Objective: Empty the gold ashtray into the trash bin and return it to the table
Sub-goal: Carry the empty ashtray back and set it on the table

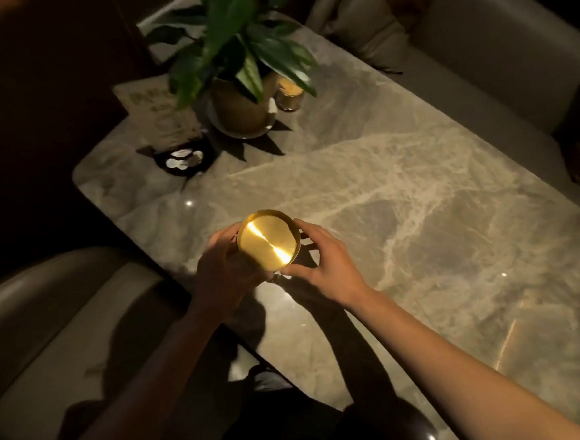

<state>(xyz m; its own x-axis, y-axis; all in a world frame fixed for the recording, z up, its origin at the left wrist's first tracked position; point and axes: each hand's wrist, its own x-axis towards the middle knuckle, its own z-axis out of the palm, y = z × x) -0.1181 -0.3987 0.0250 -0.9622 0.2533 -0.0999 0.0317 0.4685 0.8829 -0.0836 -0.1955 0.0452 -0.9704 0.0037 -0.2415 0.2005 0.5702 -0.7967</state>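
The gold ashtray [268,240] is a round shiny metal dish, tilted so its flat face catches a bright streak of light. It is held over the near left edge of the marble table [401,212]. My left hand [223,269] grips its left and lower side. My right hand [318,255] wraps its right rim, thumb near the bottom edge. What the ashtray holds is hidden. No trash bin is in view.
A potted plant [237,69] in a gold pot stands at the table's far left, with a small candle jar [288,96], a menu card [161,115] and a dark coaster holder [183,158] beside it. Beige sofa seats [496,50] flank the table; another seat [65,311] lies below left.
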